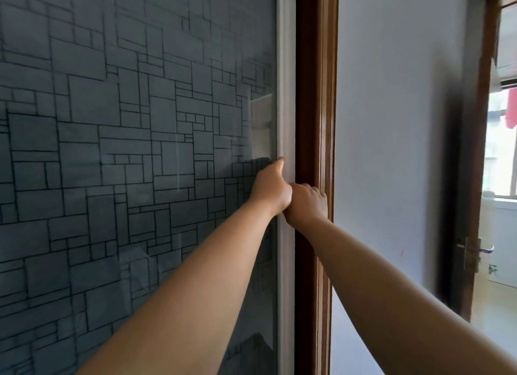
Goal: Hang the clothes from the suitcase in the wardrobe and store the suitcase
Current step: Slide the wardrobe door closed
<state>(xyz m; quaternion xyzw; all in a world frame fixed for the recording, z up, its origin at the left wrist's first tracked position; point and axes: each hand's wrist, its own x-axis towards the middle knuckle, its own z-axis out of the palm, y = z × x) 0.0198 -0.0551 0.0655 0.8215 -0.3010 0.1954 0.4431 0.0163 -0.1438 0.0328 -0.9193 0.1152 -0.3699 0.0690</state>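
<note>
Two touching hands grip: left hand the door's white edge, right hand the brown frame.

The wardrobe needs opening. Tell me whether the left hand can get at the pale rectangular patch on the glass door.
Probably yes. The left hand touches the door's white edge strip, and the pale rectangular patch sits just above its thumb with nothing between. The right hand is lower, out of the way.

White wall right of centre; brown door ajar far right, metal handle; daylight through window beyond.
</note>
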